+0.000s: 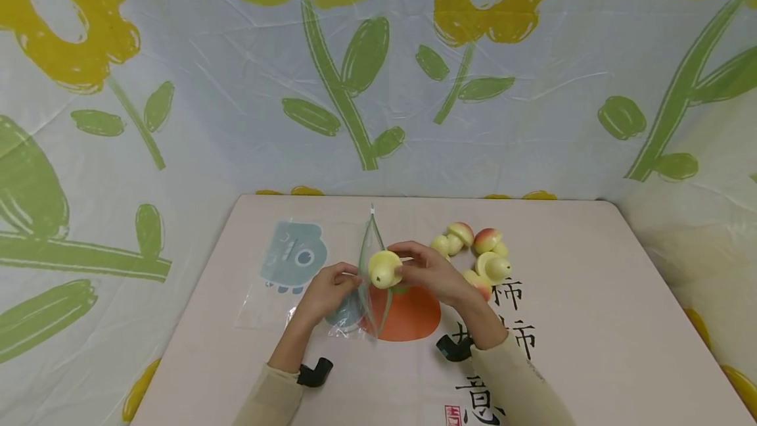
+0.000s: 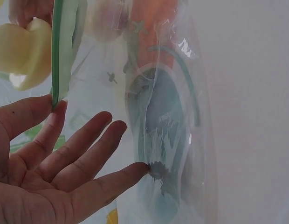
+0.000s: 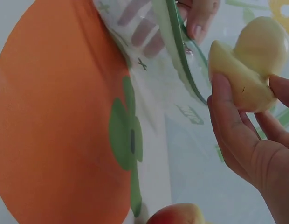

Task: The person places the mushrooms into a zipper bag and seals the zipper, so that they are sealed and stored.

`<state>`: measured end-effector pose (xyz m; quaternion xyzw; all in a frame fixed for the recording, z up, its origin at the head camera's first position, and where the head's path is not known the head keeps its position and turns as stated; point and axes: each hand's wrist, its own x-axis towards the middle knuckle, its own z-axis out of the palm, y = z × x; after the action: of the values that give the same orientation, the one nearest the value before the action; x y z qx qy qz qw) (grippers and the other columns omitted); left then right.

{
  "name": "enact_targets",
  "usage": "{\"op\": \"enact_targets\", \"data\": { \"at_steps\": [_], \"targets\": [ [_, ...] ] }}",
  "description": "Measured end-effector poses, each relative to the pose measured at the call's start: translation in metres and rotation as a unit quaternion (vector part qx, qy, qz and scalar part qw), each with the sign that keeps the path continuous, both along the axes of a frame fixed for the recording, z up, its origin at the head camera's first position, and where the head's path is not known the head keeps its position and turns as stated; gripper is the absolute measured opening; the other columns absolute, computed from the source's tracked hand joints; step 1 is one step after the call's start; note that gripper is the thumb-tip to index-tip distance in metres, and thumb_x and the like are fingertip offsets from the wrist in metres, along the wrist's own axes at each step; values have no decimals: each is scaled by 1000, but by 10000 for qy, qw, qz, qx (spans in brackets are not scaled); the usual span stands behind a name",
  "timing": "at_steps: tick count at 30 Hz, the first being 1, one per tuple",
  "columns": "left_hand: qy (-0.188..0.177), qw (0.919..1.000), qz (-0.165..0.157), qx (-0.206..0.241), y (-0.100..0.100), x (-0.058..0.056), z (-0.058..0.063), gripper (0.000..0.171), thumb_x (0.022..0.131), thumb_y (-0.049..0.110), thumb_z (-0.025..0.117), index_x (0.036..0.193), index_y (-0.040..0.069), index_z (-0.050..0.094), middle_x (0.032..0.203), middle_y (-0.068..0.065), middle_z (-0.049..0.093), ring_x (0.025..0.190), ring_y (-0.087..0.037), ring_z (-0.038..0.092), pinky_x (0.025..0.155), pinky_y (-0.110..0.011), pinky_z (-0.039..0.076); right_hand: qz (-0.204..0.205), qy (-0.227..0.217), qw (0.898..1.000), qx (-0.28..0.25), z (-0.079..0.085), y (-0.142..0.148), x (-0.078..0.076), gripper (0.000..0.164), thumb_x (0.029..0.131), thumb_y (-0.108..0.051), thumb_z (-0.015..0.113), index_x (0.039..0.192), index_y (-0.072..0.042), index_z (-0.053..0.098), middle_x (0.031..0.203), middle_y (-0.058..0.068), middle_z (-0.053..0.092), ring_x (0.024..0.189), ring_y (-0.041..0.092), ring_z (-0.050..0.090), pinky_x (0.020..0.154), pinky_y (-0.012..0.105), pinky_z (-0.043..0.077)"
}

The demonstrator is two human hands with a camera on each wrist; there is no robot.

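Note:
My left hand (image 1: 331,291) pinches the green zip edge (image 2: 55,51) of a clear zip bag (image 1: 345,235) between thumb and index finger, its other fingers spread behind the plastic. The bag has blue cartoon prints, and its mouth gapes toward the right. At that mouth, my right hand (image 1: 434,271) grips a pale yellow toy mushroom (image 1: 383,271) between thumb and fingers, its stem facing me in the head view. In the right wrist view, the mushroom (image 3: 247,65) is just beside the green zip edge.
Several more toy mushrooms, some with red-tinged caps (image 1: 487,240), lie grouped right of my right hand. The pale table cover carries an orange persimmon print (image 1: 414,317) and black characters (image 1: 481,403). A flower-printed cloth (image 1: 254,84) hangs behind the table.

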<state>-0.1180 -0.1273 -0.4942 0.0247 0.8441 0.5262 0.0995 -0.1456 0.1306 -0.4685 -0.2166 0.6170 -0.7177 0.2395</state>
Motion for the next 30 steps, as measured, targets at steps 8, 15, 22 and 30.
{"op": "enact_targets", "data": {
  "at_steps": [8,15,22,30],
  "targets": [
    [32,9999,122,45,-1,1,1,20,95,22,68,108,7,70,98,-7,73,91,-20,67,78,-41,53,-435,-126,9987,221,-7,-2,-1,46,98,3,57,141,9,42,134,27,50,98,25,66,89,67,45],
    [-104,9985,279,469,-2,0,2,17,99,20,63,107,5,68,89,-7,74,83,-19,67,76,-36,50,-896,-324,9932,667,-18,-4,-6,45,99,0,58,140,8,44,132,27,51,95,25,65,89,60,50],
    [4,9985,223,504,-1,-1,6,18,103,22,58,109,7,66,89,-7,73,83,-21,67,77,-37,49,-1473,-583,9832,903,-18,-10,-8,51,99,-1,58,144,9,38,132,30,46,100,31,63,90,53,52],
    [-84,9978,176,635,1,1,7,19,102,21,59,110,6,66,88,-7,74,88,-22,70,84,-42,50,-1605,45,9727,1673,-20,-12,-5,42,94,-6,65,133,4,54,128,25,55,108,36,62,86,43,55]
  ]
}}
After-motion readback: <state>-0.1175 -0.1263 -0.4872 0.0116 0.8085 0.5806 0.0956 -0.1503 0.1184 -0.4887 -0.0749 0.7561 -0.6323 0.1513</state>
